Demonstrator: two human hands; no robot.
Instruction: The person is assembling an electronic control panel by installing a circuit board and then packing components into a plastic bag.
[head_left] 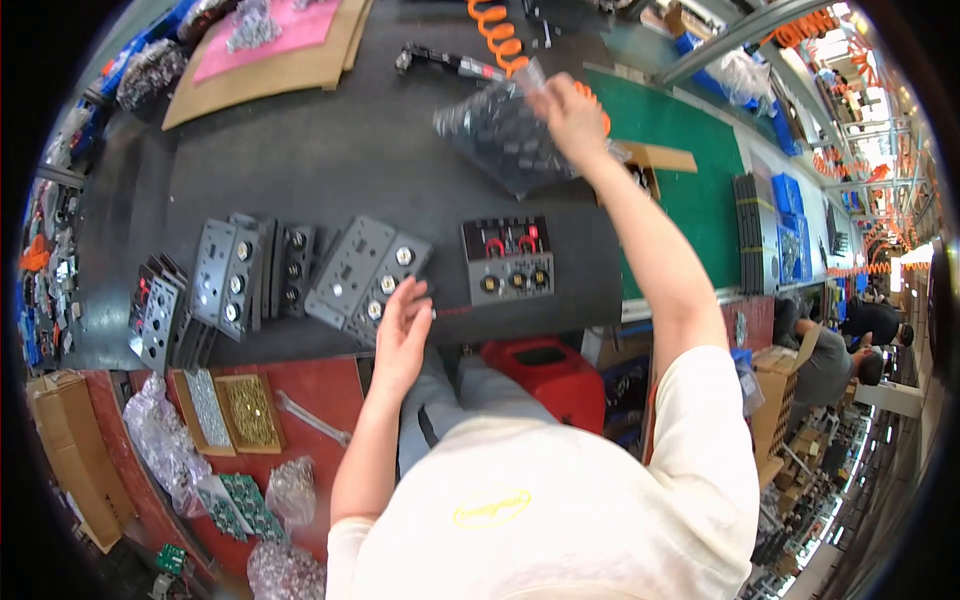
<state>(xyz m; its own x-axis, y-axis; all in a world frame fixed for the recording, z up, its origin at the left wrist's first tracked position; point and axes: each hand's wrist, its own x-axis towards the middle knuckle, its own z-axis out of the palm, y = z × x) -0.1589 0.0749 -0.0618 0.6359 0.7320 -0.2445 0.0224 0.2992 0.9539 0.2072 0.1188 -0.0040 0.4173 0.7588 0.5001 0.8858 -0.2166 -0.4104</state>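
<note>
My right hand (574, 122) is closed on the gathered neck of a clear plastic bag (505, 135) filled with small dark parts. The bag rests on the dark bench mat. By the front edge of the bench is my left hand (402, 335), its fingers loosely bent and apart, with nothing visible in them. Its fingertips are at a grey metal panel (350, 275) with round white-topped fittings; whether they touch it I cannot tell. Right of that hand stands a grey and black unit (507, 260) with red parts and three dark knobs.
More grey panels (235, 270) lean in a row at the left. A black power screwdriver (450, 62) lies behind the bag, near an orange coiled hose (495, 35). Cardboard with a pink sheet (265, 45) is at the far left. Below are screw trays (248, 410) and a wrench (312, 418).
</note>
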